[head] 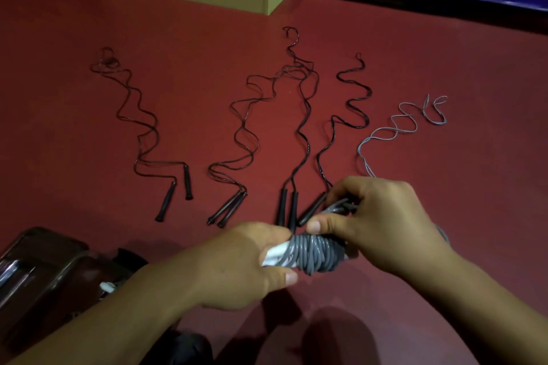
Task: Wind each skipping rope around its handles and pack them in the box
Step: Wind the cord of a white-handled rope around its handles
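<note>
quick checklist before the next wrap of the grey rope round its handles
1. Left hand grips the white handle end of the bundle: ok.
2. Right hand pinches the grey rope ready to lay the next turn: ok.
3. Coils on the bundle sit close together, none slipping off: ok.
4. Loose tail of the grey rope lies free on the floor, apart from the black ropes: ok.
5. Nearest black handle lies right by the right hand's fingers and could get caught: not ok.
6. Room in the box at the lower left: cannot tell.
</note>
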`<state>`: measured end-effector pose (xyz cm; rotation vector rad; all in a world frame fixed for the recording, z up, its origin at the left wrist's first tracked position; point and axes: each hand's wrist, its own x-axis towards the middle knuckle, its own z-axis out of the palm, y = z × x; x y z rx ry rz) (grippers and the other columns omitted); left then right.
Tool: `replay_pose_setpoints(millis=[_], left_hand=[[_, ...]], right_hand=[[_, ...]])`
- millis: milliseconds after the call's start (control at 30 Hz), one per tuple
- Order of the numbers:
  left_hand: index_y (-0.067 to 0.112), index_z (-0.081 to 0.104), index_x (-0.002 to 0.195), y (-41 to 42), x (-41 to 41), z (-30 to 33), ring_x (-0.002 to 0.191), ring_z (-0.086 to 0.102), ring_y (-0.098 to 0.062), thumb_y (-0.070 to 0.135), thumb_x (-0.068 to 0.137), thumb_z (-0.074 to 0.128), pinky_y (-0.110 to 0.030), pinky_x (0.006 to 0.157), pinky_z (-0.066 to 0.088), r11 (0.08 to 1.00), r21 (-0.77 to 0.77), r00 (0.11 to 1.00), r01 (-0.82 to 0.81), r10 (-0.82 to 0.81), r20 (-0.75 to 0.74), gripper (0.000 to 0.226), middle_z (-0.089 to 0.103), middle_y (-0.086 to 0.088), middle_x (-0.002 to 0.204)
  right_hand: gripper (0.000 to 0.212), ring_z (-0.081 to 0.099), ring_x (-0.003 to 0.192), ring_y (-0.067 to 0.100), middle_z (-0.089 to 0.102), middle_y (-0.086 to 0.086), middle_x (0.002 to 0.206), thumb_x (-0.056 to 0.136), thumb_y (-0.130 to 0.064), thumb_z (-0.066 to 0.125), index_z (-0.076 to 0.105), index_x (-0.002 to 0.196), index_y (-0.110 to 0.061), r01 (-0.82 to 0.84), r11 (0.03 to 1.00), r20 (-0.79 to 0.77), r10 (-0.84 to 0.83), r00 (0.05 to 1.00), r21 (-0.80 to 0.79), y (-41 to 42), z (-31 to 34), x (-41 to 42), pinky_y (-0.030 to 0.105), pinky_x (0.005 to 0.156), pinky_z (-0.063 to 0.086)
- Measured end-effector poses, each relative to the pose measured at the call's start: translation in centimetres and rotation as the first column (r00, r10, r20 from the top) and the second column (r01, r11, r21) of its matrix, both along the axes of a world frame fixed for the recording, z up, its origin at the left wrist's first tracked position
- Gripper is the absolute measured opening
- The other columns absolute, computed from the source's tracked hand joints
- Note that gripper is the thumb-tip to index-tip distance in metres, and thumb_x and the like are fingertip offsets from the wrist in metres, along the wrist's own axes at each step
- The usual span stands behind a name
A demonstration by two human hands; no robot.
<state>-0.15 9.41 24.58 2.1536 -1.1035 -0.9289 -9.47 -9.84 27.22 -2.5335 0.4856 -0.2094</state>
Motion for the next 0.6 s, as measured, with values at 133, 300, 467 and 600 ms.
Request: replay_pose_setpoints(millis=[133,300,467,600], left_hand=[[0.016,0.057,0.088,0.2,0.5,1.1,0.061,0.047,-0.006,0.036,0.086,0.070,-0.032,0.062,0.043,0.995,-0.002,0.984,0.100,-0.099,-0.151,0.024,0.051,0.011,0.069],[0.003,0.060,0.098,0.4,0.8,3.0,0.054,0.051,-0.012,0.026,0.087,0.067,-0.026,0.054,0.044,0.979,-0.152,0.887,0.133,-0.186,-0.424,0.026,0.055,0.009,0.061],[0.001,0.056,0.094,0.7,0.8,3.5,0.054,0.048,-0.018,0.017,0.093,0.063,-0.025,0.056,0.043,0.949,-0.311,0.799,0.058,-0.230,-0.555,0.017,0.055,-0.003,0.065],[0.032,0.065,0.073,0.2,0.8,3.0,0.050,0.048,-0.011,0.027,0.089,0.060,-0.018,0.051,0.039,0.918,-0.326,0.810,-0.226,-0.009,-0.587,0.017,0.055,-0.001,0.064]], right_hand=[[0.046,0.056,0.050,0.005,0.067,-0.003,0.058,0.048,-0.055,0.085,0.068,0.070,-0.018,0.015,0.947,-0.065,0.006,0.998,0.320,-0.2,0.6,0.4,0.026,0.053,0.049],[0.020,0.058,0.052,0.014,0.064,0.007,0.063,0.063,-0.023,0.076,0.064,0.071,-0.009,0.075,0.450,-0.111,0.055,0.992,0.890,-0.7,1.5,0.6,0.023,0.052,0.050],[0.015,0.056,0.052,0.017,0.060,0.010,0.066,0.078,-0.011,0.060,0.065,0.064,-0.011,0.117,0.111,-0.128,0.097,0.987,0.987,0.3,0.7,0.8,0.024,0.045,0.050],[0.036,0.039,0.044,0.010,0.054,0.001,0.059,0.094,-0.002,0.045,0.067,0.070,-0.018,0.156,0.249,-0.162,0.007,0.987,0.956,2.8,-1.3,1.4,0.019,0.039,0.026]])
